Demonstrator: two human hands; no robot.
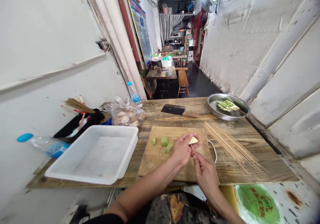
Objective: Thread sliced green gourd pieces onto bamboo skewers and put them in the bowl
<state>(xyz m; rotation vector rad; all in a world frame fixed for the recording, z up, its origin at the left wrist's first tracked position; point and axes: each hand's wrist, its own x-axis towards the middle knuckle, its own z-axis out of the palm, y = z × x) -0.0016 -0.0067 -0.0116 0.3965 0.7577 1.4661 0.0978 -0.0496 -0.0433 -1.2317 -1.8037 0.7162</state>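
Observation:
Above the right part of a wooden cutting board (155, 160), my left hand (182, 148) is closed on a pale green vegetable slice (193, 140). Just below it my right hand (203, 169) pinches a thin wooden skewer (192, 148), whose upper end meets the slice; whether it has pierced it I cannot tell. Several light green vegetable pieces (164, 141) lie on the board left of my hands. To the right of the board a spread of bamboo skewers (232, 144) lies on the wooden table (147, 112). Behind the board rests a cleaver (173, 110) with a wooden handle.
A metal bowl (212, 108) holding skewered green slices (227, 105) stands at the back right. On the left are a white plastic tub (92, 157), a bag of mushrooms (127, 114) and water bottles (135, 95). A green-lined bin (258, 202) is below right. Farther back sits a person (167, 47).

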